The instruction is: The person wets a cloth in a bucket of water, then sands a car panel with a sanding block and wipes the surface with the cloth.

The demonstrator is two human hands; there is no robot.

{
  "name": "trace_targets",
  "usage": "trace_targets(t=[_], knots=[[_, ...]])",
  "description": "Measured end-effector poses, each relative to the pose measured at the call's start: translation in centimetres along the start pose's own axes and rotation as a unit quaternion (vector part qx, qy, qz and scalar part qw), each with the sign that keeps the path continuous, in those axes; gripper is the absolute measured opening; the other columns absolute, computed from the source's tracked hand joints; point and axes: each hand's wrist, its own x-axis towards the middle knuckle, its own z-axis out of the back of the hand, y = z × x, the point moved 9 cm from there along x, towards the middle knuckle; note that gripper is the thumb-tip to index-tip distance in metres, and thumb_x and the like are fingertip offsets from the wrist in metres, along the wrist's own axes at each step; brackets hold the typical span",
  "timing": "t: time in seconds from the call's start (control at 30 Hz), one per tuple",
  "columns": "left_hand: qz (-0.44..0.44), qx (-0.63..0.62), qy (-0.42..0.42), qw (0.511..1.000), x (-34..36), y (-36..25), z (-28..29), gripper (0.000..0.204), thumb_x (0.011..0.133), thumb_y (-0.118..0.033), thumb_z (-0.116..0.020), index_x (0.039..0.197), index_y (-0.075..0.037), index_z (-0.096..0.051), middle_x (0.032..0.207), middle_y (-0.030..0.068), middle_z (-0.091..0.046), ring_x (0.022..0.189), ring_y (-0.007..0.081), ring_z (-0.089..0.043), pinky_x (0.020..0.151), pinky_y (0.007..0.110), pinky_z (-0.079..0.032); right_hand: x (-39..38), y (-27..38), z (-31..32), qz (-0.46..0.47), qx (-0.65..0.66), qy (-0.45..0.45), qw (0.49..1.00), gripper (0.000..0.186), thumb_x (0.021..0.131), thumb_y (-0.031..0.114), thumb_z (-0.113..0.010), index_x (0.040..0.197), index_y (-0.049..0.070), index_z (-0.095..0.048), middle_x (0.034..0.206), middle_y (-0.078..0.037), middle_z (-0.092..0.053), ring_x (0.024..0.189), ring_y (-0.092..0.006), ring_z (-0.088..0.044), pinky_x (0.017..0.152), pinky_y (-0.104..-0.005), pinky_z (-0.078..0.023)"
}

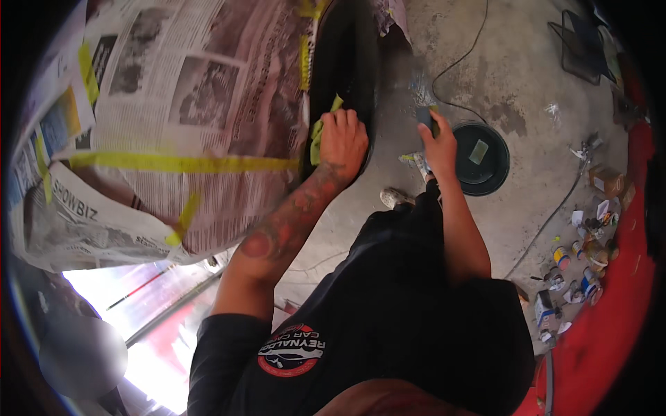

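Note:
My left hand (343,142) presses a yellow-green cloth (316,144) against a black, curved, glossy panel (347,62). Its fingers are bent over the cloth and partly hide it. Just right of the panel, my right hand (440,147) grips a small dark grey block (424,118) between thumb and fingers, held in the air over the floor. A yellowish edge shows beside the block; I cannot make out what it is. Below and right of this hand stands a dark round bucket (506,173) of liquid, with a pale green rectangular piece (478,152) in it.
Newspaper sheets (263,90) held by yellow tape (187,163) cover the large body at left. A dark cord (454,55) runs along the concrete floor (527,97) to the bucket. At right lie several cans (560,258), a cardboard box (606,179) and a red surface (610,312).

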Motion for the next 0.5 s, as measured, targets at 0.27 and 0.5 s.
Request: trace_targets(t=[0.27,0.5], knots=[[0.030,0.079,-0.049,0.995,17.0,6.6,-1.8,0.021,0.092,-0.024,-0.055,0.102,-0.013,-0.070,0.104,0.0094,-0.062,0.101,0.0272,-0.058,0.084,0.043,-0.040,-3.6,-6.6,6.9,-0.037,-0.090,-0.081,0.992,0.042,0.091,0.017,-0.070,0.129,0.004,-0.061,0.119,-0.018,-0.064,0.110,-0.0352,-0.062,0.096,-0.0399,-0.047],[0.002,0.064,-0.051,0.997,17.1,4.3,-3.1,0.017,0.091,-0.028,-0.060,0.099,-0.014,-0.067,0.103,0.0074,-0.062,0.099,0.0253,-0.060,0.081,0.043,-0.044,-4.0,-6.9,3.1,-0.036,-0.062,-0.032,0.997,0.042,0.092,0.018,-0.067,0.131,0.003,-0.060,0.119,-0.019,-0.064,0.111,-0.0352,-0.063,0.096,-0.0394,-0.048]])
